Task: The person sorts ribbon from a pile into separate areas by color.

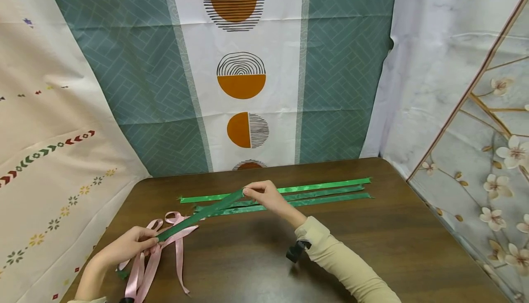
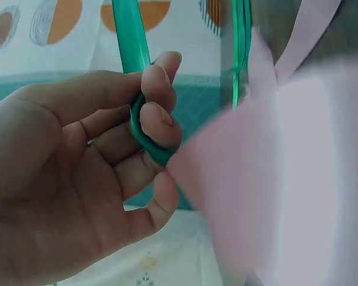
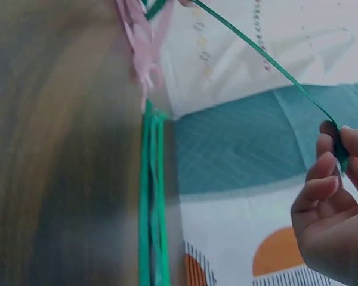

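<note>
A dark green ribbon (image 1: 201, 217) stretches slantwise between both hands, raised over the table. My left hand (image 1: 124, 248) pinches its lower left end; in the left wrist view the ribbon (image 2: 132, 36) passes between thumb and fingers and bends down behind the fingertips. The other end is pinched between the thumb and fingers of my right hand (image 1: 269, 199), which is higher. Pink ribbons (image 1: 150, 271) lie in a loose, looped heap beneath and around the left hand. Behind the held ribbon, a bright green ribbon (image 1: 326, 186) and two darker green ribbons (image 1: 326, 200) lie straight, side by side.
The brown wooden table (image 1: 372, 248) has rounded back corners. Patterned cloths hang behind it, including a teal and white curtain (image 1: 347, 73), with a cream cloth (image 1: 62, 156) at left and a floral one (image 1: 475, 179) at right. A small dark green piece (image 1: 122, 273) shows below the left wrist.
</note>
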